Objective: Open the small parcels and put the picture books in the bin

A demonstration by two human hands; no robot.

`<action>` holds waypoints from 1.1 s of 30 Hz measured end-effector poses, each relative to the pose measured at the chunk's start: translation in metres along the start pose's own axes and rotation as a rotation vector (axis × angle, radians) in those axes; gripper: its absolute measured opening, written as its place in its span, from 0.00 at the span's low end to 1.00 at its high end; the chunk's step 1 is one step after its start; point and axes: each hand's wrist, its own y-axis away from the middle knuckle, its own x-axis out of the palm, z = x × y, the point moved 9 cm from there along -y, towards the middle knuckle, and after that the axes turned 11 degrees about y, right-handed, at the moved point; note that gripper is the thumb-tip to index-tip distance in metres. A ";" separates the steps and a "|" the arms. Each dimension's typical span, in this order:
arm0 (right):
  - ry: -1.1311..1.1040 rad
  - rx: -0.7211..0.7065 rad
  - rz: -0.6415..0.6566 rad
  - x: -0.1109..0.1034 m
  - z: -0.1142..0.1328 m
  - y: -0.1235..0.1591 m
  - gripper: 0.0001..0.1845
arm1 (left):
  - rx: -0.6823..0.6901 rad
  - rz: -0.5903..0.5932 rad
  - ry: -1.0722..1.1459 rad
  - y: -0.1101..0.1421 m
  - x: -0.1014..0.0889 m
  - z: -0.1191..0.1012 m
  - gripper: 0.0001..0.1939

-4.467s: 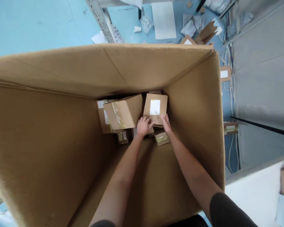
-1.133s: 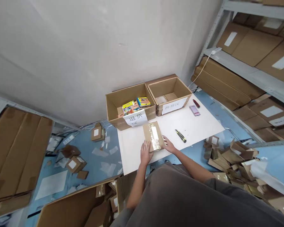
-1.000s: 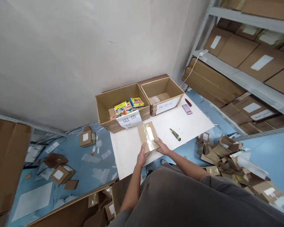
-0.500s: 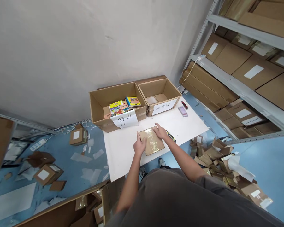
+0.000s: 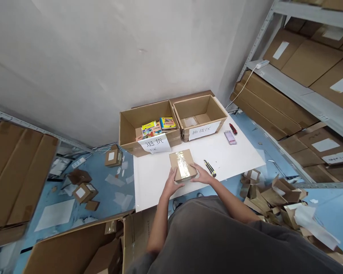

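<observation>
Small taped carton (image 5: 182,169): closed, brown cardboard, clear tape over its top, standing on the white worktop (image 5: 240,154) near its front edge. Left hand (image 5: 171,183): fingers spread, pressed to the carton's near left side. Right hand (image 5: 202,176): open, laid against the carton's near right corner; the carton is held between the two hands, and whether it is lifted off the worktop cannot be told. Utility knife (image 5: 209,168): black and yellow, lying on the worktop just beside the right hand. Left open box (image 5: 131,131): at the back of the worktop, paper label with handwritten characters on its front, holding colourful booklets (image 5: 157,127) at its right side; the rest of its floor is partly hidden by the front wall. Right open box (image 5: 215,110): touching the first, also labelled, holding a pale flat item (image 5: 189,121) too small to identify. Red object (image 5: 233,129) and a blurred purple patch (image 5: 230,137): on the worktop to the right of the boxes, not identifiable. Large floor carton (image 5: 74,247): bottom left, cut off by the frame edge, smaller cartons partly visible inside.
</observation>
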 end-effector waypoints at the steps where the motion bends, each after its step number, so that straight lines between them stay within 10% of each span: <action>1: 0.000 -0.007 0.020 0.004 -0.001 0.006 0.51 | 0.001 -0.007 0.010 0.005 0.004 0.001 0.54; 10: 0.167 0.159 -0.161 -0.053 0.018 -0.084 0.32 | -0.167 -0.331 0.113 -0.045 -0.039 -0.016 0.41; 16: 0.209 0.372 0.076 -0.007 -0.001 -0.138 0.42 | -0.309 -0.224 0.052 -0.083 -0.011 0.020 0.51; 28: -0.010 0.148 0.148 0.042 -0.035 -0.020 0.53 | -0.083 -0.017 0.104 -0.011 0.027 0.056 0.58; 33: 0.092 0.122 0.058 0.013 -0.008 -0.022 0.40 | -0.155 -0.056 0.076 -0.008 0.001 0.032 0.45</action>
